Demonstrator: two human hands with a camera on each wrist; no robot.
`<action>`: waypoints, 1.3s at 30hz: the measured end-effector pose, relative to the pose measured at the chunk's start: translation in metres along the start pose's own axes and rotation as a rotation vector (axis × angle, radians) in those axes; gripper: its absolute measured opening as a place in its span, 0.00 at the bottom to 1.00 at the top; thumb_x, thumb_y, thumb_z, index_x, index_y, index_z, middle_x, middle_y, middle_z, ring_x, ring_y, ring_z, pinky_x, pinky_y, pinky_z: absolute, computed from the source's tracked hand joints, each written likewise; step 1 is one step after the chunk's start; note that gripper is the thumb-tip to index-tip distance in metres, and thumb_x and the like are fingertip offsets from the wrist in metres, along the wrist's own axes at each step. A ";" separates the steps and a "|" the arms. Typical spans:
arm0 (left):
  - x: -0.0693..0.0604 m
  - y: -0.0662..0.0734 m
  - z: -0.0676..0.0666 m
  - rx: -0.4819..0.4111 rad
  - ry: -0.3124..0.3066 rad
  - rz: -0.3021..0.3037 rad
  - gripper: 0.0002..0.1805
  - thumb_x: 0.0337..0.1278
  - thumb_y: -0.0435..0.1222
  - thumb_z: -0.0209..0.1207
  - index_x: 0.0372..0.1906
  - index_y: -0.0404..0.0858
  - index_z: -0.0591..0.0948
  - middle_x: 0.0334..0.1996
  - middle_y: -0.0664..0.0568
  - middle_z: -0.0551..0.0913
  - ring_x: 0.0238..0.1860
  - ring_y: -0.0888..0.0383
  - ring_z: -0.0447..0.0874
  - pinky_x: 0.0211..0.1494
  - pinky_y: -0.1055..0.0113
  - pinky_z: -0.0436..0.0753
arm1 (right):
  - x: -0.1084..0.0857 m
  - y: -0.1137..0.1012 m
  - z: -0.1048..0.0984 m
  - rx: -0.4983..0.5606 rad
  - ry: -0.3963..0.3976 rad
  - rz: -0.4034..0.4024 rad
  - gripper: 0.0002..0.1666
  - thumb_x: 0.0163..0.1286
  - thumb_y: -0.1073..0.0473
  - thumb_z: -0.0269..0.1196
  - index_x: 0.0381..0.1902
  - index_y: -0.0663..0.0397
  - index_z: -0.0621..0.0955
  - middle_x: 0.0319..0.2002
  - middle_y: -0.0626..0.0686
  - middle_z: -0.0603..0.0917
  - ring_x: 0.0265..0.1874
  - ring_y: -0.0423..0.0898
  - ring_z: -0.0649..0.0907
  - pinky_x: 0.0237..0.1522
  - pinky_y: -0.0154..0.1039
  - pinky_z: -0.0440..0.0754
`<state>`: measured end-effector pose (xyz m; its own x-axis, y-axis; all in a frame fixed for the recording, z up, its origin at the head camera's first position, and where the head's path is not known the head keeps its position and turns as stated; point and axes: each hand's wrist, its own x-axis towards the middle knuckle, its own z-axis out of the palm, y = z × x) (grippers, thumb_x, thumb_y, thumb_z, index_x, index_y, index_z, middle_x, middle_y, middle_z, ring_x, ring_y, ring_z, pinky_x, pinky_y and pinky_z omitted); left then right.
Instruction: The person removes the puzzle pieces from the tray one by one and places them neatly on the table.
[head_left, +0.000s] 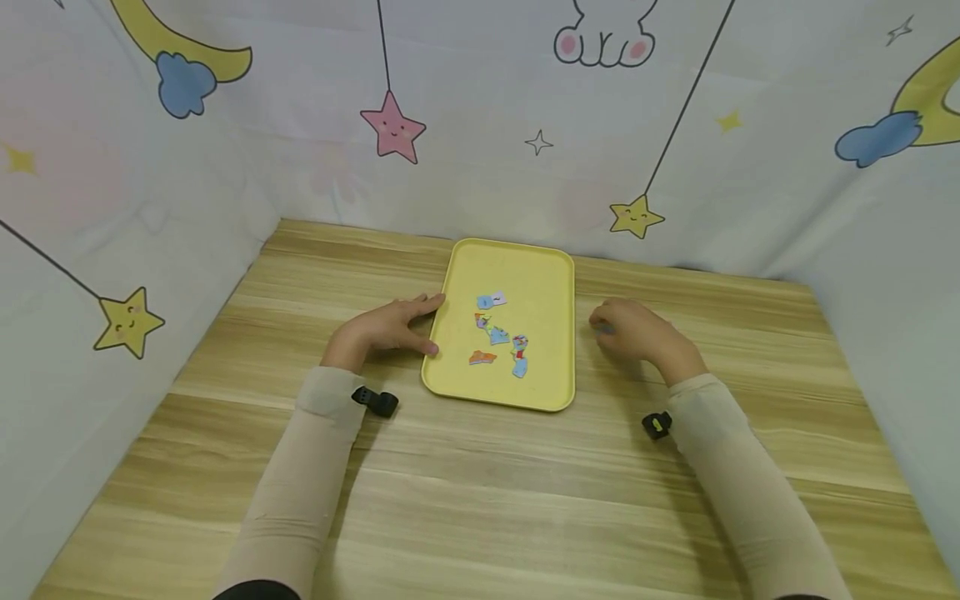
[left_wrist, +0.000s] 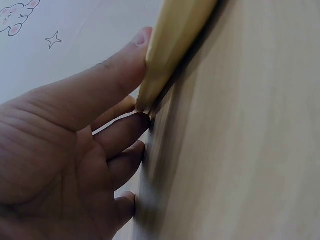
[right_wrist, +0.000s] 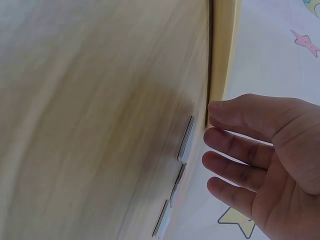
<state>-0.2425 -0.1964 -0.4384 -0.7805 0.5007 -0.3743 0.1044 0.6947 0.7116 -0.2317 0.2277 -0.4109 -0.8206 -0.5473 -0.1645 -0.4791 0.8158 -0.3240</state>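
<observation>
A yellow tray (head_left: pixel 510 271) lies on the table with several small, colourful jigsaw pieces (head_left: pixel 498 335) scattered on it. At its left edge rests my left hand (head_left: pixel 390 325), thumb and fingers spread and touching the rim. The left wrist view has that thumb (left_wrist: pixel 107 80) against the tray's side (left_wrist: pixel 167 45), the other fingers low by the tabletop. Just right of the tray, my right hand (head_left: pixel 633 329) hovers over the table with loosely bent fingers. Flat pieces (right_wrist: pixel 186 139) lie on the wood beside those fingertips in the right wrist view, apart from them; a bluish bit (head_left: pixel 606 328) shows under the hand.
The wooden table (head_left: pixel 495 492) runs back to a white cloth (head_left: pixel 480 183) printed with stars and moons, which also hangs at both sides. Black straps (head_left: pixel 377 402) sit at the wrists over the pale sleeves (head_left: pixel 300 492).
</observation>
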 end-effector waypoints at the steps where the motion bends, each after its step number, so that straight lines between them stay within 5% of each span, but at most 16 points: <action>1: 0.000 0.000 0.000 -0.001 -0.001 -0.001 0.56 0.61 0.46 0.75 0.87 0.48 0.52 0.86 0.39 0.42 0.82 0.27 0.28 0.81 0.33 0.36 | 0.001 -0.001 0.000 0.001 0.001 -0.006 0.18 0.73 0.69 0.65 0.58 0.72 0.84 0.54 0.67 0.85 0.57 0.65 0.83 0.62 0.60 0.79; 9: 0.001 -0.002 0.001 -0.004 -0.004 -0.006 0.56 0.61 0.47 0.75 0.87 0.49 0.52 0.86 0.39 0.41 0.82 0.26 0.27 0.81 0.32 0.36 | 0.012 -0.009 0.003 -0.012 0.037 -0.083 0.15 0.68 0.71 0.65 0.51 0.70 0.86 0.46 0.63 0.86 0.49 0.61 0.84 0.57 0.57 0.81; 16: 0.000 -0.001 0.001 -0.006 -0.004 -0.008 0.57 0.61 0.47 0.75 0.87 0.49 0.52 0.86 0.39 0.41 0.81 0.26 0.26 0.80 0.32 0.35 | 0.018 -0.020 0.002 -0.047 0.067 -0.149 0.04 0.65 0.71 0.63 0.33 0.62 0.84 0.30 0.54 0.80 0.33 0.51 0.77 0.41 0.51 0.79; 25: 0.001 -0.001 0.001 -0.010 -0.002 -0.008 0.56 0.61 0.46 0.75 0.87 0.48 0.53 0.86 0.39 0.41 0.82 0.27 0.26 0.81 0.33 0.35 | 0.024 -0.036 0.004 0.006 0.031 -0.082 0.18 0.69 0.67 0.66 0.54 0.72 0.85 0.52 0.65 0.86 0.50 0.60 0.85 0.57 0.56 0.82; 39: 0.002 -0.002 0.001 -0.009 -0.003 -0.011 0.56 0.62 0.47 0.75 0.87 0.49 0.52 0.86 0.40 0.41 0.82 0.27 0.26 0.81 0.32 0.35 | 0.037 -0.057 0.011 0.023 -0.004 -0.095 0.20 0.72 0.62 0.70 0.57 0.69 0.85 0.53 0.63 0.85 0.55 0.60 0.83 0.62 0.54 0.80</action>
<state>-0.2437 -0.1965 -0.4411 -0.7798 0.4945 -0.3839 0.0899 0.6954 0.7130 -0.2315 0.1585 -0.4086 -0.7709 -0.6224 -0.1356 -0.5470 0.7559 -0.3598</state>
